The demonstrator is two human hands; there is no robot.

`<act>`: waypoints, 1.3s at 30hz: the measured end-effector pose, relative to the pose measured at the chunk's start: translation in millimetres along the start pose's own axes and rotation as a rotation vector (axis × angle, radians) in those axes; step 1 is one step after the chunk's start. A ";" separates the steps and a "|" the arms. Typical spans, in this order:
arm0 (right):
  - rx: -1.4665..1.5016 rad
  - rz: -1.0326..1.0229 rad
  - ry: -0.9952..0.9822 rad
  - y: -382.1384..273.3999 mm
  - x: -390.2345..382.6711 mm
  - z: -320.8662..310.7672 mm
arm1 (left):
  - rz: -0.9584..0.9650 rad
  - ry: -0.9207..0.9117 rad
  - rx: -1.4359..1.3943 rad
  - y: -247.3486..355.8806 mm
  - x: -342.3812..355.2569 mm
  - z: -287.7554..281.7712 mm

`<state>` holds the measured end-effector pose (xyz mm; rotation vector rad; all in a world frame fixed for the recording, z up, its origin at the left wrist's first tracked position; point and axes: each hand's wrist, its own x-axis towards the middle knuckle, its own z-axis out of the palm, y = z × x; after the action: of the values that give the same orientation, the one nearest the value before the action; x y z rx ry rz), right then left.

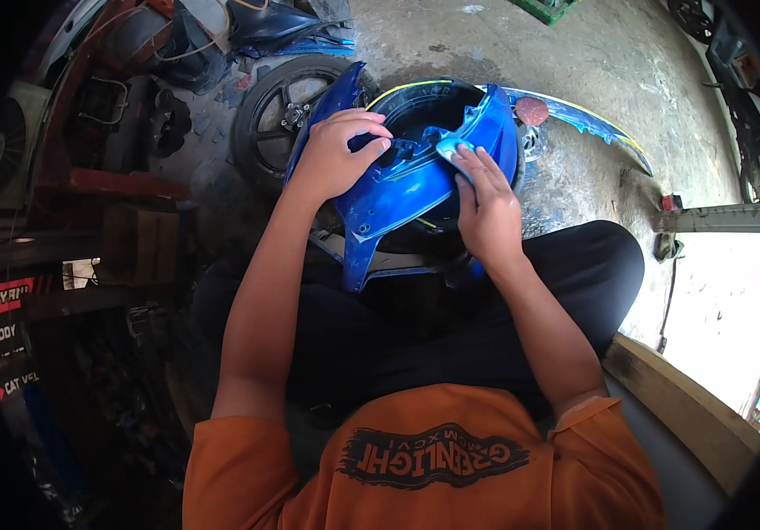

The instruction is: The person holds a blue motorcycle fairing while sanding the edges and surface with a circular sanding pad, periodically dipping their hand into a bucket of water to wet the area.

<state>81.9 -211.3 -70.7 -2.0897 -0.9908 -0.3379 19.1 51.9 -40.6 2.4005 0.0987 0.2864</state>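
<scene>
A glossy blue motorcycle body panel point(393, 196) with pointed arms rests over a black tire or round tub in front of my crossed legs. My left hand point(338, 152) grips the panel's upper left part, thumb and fingers curled round its edge. Under the fingers of my right hand point(490, 201) is a small light-blue pad point(456, 148), pressed on the panel's right side near its cut-out edge. Whether the pad is sandpaper, sponge or cloth I cannot tell. Pale scuffs show along the panel's lower tip.
A wheel with a black tire point(261, 110) lies just left of the panel. Behind to the right, a long blue and yellow strip point(588, 119) rests near a reddish round disc point(532, 110). Dark parts point(283, 31) are piled at the back left. A wooden beam point(676, 402) runs at the right.
</scene>
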 end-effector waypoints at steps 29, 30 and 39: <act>0.173 -0.335 -0.215 -58.4 -24.6 -8.2 | 0.059 0.147 0.038 -8.9 -4.0 5.9; 0.154 -0.324 -0.221 -53.6 -20.5 -10.2 | 0.068 0.147 0.034 -8.6 -5.8 4.4; 0.129 -0.255 -0.173 -55.7 -21.1 -11.4 | -0.001 0.054 -0.017 -8.2 -1.1 4.4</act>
<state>27.4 -209.5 -44.2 -1.9030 -1.3508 -0.2165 19.2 55.0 -49.5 2.3765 0.1221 0.3495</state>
